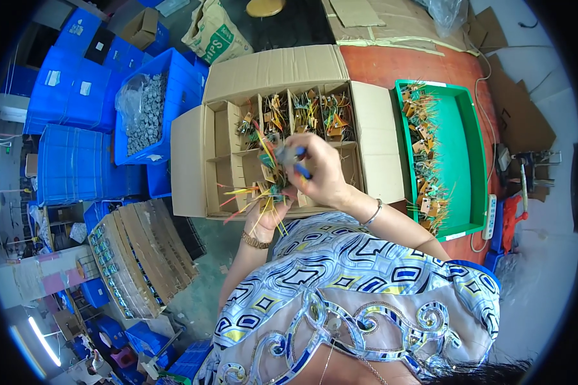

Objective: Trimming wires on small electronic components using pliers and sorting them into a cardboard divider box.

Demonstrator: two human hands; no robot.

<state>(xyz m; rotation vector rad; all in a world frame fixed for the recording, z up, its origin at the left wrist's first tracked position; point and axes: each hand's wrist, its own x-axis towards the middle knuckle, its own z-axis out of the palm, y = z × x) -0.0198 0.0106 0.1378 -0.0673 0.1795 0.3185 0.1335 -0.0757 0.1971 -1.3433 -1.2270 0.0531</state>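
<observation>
My left hand is closed around a bunch of small wired circuit boards, whose red and yellow leads fan out to the left and below. My right hand grips a pair of pliers with blue handles; their jaws are over the boards and hard to make out. Both hands are above the near part of a divided cardboard box. Wired boards fill several of its far compartments, while those at its left are bare. My fingers and the bunch hide some near compartments.
To the right, a green tray holds a row of wired boards along its left side. Blue crates stack up at the left, one bin filled with grey parts. A carton stack stands lower left; a sack stands behind the box.
</observation>
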